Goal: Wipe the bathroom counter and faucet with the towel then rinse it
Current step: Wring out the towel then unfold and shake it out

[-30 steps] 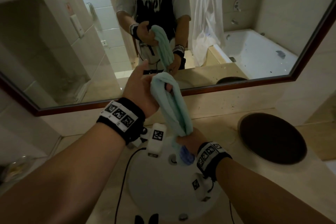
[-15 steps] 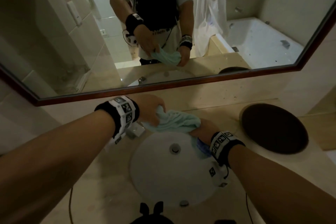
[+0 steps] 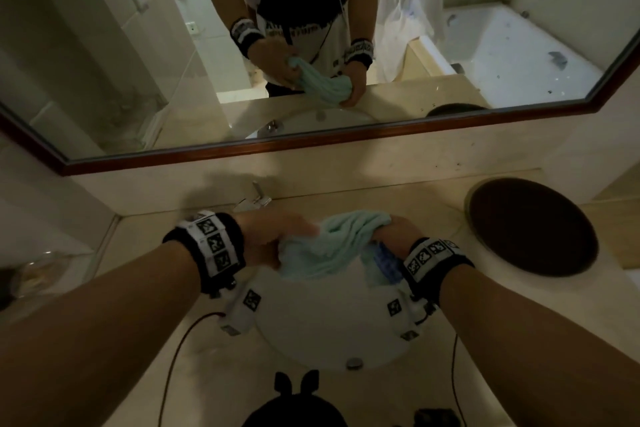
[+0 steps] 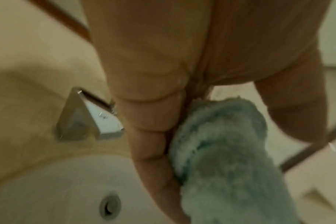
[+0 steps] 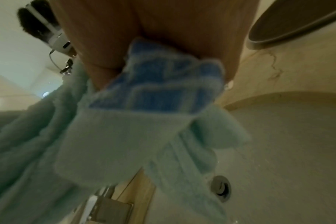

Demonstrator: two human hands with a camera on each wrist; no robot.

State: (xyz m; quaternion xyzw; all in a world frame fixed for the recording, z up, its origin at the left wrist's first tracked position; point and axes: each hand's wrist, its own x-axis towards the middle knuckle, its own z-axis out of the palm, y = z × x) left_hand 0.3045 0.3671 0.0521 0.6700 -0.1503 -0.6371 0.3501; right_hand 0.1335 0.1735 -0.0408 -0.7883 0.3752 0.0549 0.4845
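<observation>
Over the white round basin (image 3: 332, 329), the left hand (image 3: 273, 236) and right hand (image 3: 391, 232) each clenched one end of the soft, limp, pale-green terry towel (image 3: 332, 246), best gripped bunched at its ends.

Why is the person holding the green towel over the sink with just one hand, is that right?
Not quite. Both hands hold it: the left hand grips one end of the towel and the right hand grips the other, over the sink. The head view shows this.

One towel (image 3: 332, 246), two hands (image 3: 273, 239), one faucet (image 3: 256, 199)
</observation>
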